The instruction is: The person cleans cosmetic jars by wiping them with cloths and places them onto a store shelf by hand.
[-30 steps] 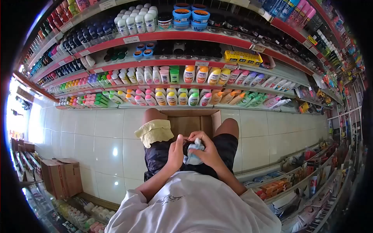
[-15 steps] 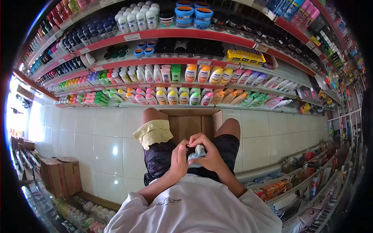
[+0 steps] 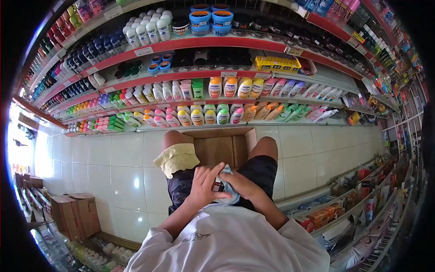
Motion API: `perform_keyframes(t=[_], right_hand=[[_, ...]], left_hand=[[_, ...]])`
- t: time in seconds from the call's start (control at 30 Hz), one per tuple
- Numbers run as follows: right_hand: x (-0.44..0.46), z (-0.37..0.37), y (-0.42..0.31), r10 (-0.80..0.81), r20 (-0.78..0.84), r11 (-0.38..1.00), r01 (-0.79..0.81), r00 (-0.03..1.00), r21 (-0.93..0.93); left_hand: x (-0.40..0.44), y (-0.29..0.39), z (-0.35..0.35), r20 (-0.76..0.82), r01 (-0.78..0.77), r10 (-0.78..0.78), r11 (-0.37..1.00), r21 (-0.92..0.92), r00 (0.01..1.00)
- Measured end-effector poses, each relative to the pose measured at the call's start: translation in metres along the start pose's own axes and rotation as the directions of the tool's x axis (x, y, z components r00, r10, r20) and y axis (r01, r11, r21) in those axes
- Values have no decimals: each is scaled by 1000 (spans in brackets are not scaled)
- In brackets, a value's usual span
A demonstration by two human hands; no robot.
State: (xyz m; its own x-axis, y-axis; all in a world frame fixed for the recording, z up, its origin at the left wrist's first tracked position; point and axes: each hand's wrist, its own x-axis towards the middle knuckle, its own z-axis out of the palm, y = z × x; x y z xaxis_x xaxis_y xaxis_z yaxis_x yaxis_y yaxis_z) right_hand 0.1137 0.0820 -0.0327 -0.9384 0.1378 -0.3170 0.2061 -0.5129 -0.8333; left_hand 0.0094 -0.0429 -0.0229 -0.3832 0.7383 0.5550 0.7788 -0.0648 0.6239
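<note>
Above my lap, my left hand (image 3: 204, 187) grips a small dark container (image 3: 218, 186) with a brownish-red patch; its exact kind is hard to make out. Close against it, my right hand (image 3: 239, 183) is closed on a light blue and white cloth (image 3: 234, 196), pressed to the container's side. The fingers of both hands nearly meet and hide part of the container. Draped over my left knee lies a pale yellow cloth (image 3: 176, 159).
A cardboard box (image 3: 221, 132) stands between my knees on the tiled floor (image 3: 122, 154). Ahead rise shelves with lotion bottles (image 3: 196, 117), blue tubs (image 3: 199, 20) and yellow boxes (image 3: 277, 64). Another carton (image 3: 74, 215) is at left, and low shelves hold orange packs (image 3: 324, 216) at right.
My left hand has turned and its fingers have spread along the container, showing more of it. My right hand has shifted, with more of the blue cloth visible. The view has tilted slightly.
</note>
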Motion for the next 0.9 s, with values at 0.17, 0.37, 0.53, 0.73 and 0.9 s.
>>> perform_keyframes(t=[0.17,0.37,0.53,0.73,0.9], right_hand=[[-3,-3,4,34,-71,997,-39,997,-71],[-1,-8,4,111,-229,967,-52,967,248],[1,-13,7,-138,-127,986,148,982,72],[-1,-14,5,-180,29,984,180,983,1],[1,-25,20,-158,-38,986,160,987,41]], left_hand=[[-7,-9,1,115,-16,13,1000,24,993],[-3,-7,12,24,80,-76,977,-196,997],[-13,-9,12,15,134,-134,968,-214,991],[-13,-9,5,65,164,-153,958,-237,986],[-17,-5,17,32,231,-242,871,-433,970]])
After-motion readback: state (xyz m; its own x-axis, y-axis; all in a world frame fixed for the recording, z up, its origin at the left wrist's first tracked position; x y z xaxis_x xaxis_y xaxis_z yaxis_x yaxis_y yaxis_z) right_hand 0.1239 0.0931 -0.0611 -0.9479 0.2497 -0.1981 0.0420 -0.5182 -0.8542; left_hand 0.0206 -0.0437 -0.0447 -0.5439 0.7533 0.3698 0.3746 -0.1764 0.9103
